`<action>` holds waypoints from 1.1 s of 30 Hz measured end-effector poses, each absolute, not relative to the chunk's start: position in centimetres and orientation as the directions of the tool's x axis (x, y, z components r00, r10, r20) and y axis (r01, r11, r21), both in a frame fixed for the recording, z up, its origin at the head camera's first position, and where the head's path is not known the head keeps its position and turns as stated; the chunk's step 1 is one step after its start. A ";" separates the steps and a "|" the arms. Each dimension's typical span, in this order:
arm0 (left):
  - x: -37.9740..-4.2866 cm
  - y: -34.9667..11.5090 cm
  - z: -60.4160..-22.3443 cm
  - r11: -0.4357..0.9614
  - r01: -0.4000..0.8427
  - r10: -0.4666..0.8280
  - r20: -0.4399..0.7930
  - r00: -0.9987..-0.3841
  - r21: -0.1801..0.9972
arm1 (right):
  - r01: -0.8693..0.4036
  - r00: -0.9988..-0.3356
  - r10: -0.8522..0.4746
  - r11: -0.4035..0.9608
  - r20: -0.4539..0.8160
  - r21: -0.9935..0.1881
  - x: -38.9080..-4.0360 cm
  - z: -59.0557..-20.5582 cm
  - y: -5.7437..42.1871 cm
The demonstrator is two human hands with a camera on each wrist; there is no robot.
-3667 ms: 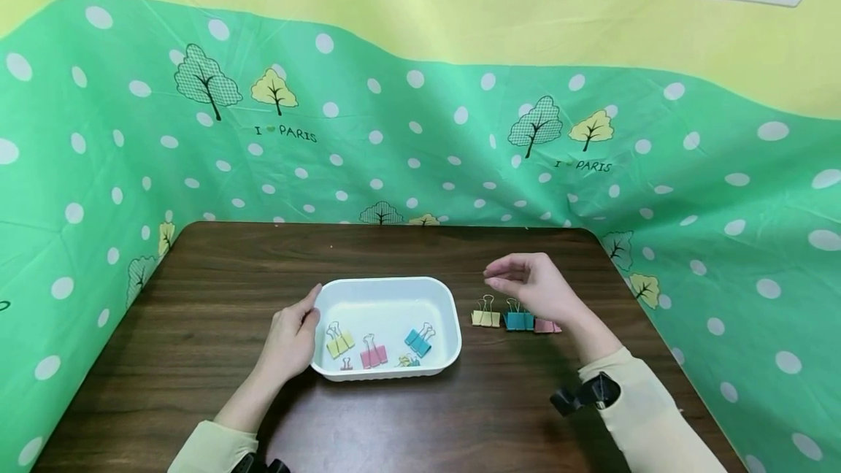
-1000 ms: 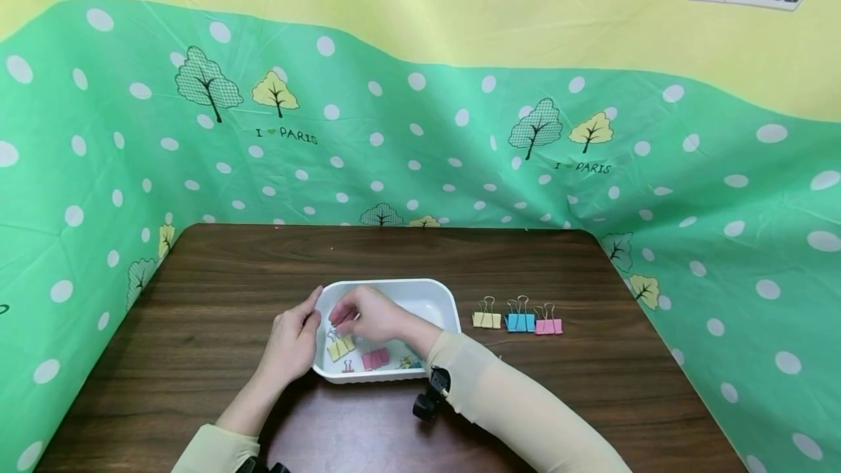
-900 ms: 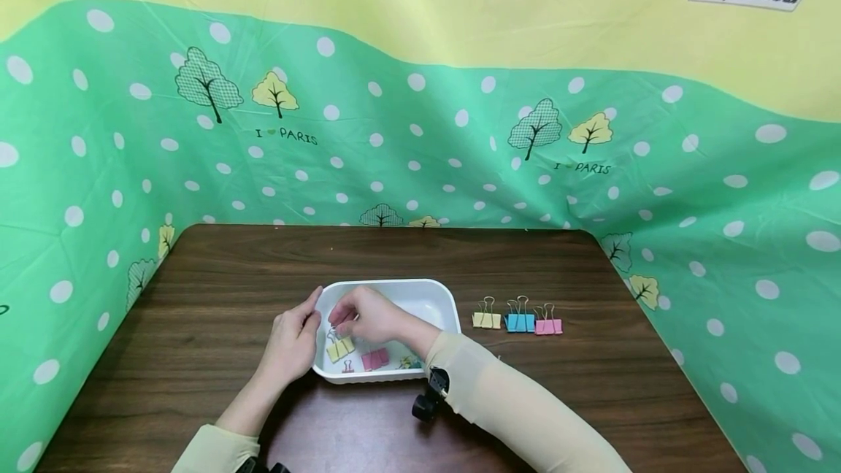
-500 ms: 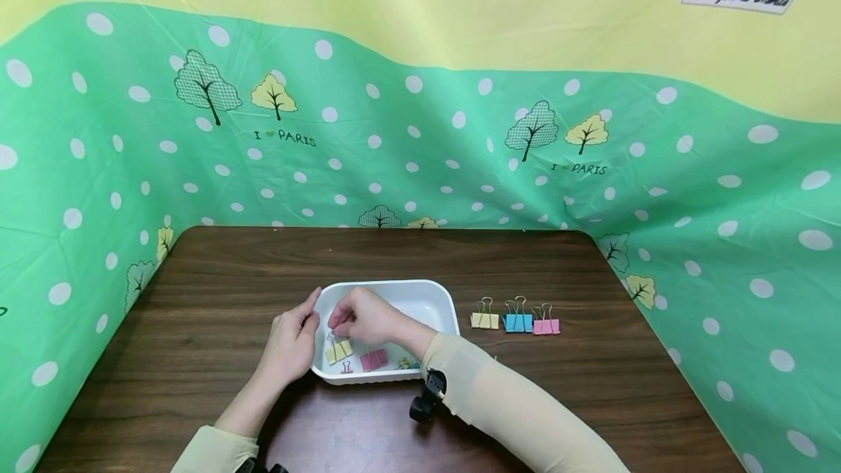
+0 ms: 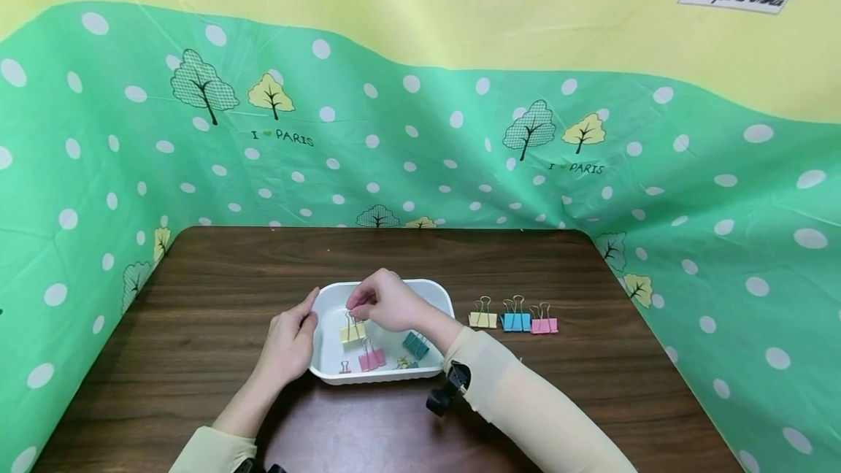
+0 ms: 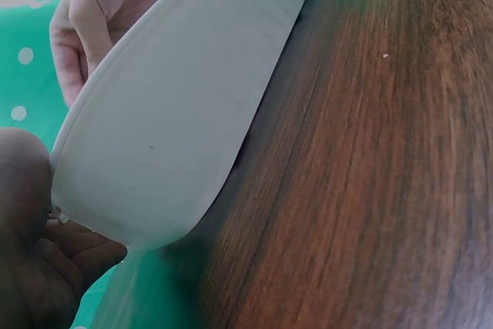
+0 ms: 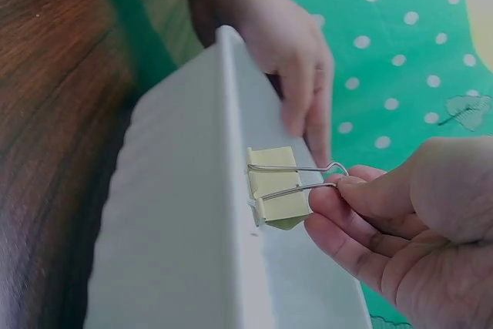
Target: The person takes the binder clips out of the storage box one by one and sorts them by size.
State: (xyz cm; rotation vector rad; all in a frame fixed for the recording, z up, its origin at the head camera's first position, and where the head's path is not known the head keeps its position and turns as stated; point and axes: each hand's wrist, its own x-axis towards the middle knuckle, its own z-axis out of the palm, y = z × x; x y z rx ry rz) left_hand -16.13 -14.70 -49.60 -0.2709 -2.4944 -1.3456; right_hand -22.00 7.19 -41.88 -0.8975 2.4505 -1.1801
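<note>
My left hand [image 5: 287, 341] grips the left end of a white tray [image 5: 388, 378], thumb at the rim, as the left wrist view also shows. Between thumb and fingers my right hand [image 5: 389, 303] pinches the wire handles of a yellow binder clip [image 5: 352, 333] inside the tray. In the right wrist view the yellow clip's [image 7: 279, 182] two silver handles run to the fingertips. Below it in the tray lie a pink binder clip [image 5: 371, 359] and a tiny pink clip [image 5: 344, 367]. A teal binder clip [image 5: 416, 345] and small yellow-green clips [image 5: 404, 363] lie at the right.
Right of the tray, a pale yellow binder clip [image 5: 482, 320], a blue one [image 5: 516, 322] and a pink one [image 5: 544, 325] stand in a row on the dark wooden table [image 5: 230, 276]. A dotted green cloth [image 5: 420, 144] hangs around the table's back and sides.
My right hand came from beside the row of clips into the tray, then took the yellow clip by its handles and shifted it up and right. My left hand has kept its hold.
</note>
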 end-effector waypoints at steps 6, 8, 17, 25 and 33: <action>-16.1 -14.7 -49.6 0.548 0.306 0.024 0.351 -0.936 0.779 | -0.365 -0.791 -0.611 0.459 0.010 -0.810 -22.0 -41.0 9.1; -16.1 -14.7 -49.6 0.551 0.305 0.024 0.351 -0.936 0.777 | -0.347 -0.797 -0.604 0.453 0.004 -0.821 -21.9 -40.6 9.7; -16.1 -14.7 -49.6 0.551 0.295 0.019 0.342 -0.940 0.781 | -0.328 -0.827 -0.562 0.471 0.007 -0.819 -21.8 -39.4 13.5; -16.2 -14.6 -49.5 0.556 0.293 0.019 0.341 -0.940 0.778 | -0.326 -0.841 -0.540 0.460 0.032 -0.826 -21.4 -38.6 17.4; -16.2 -14.6 -49.5 0.560 0.287 0.019 0.334 -0.942 0.778 | -0.291 -0.867 -0.498 0.479 0.016 -0.828 -20.6 -38.1 21.2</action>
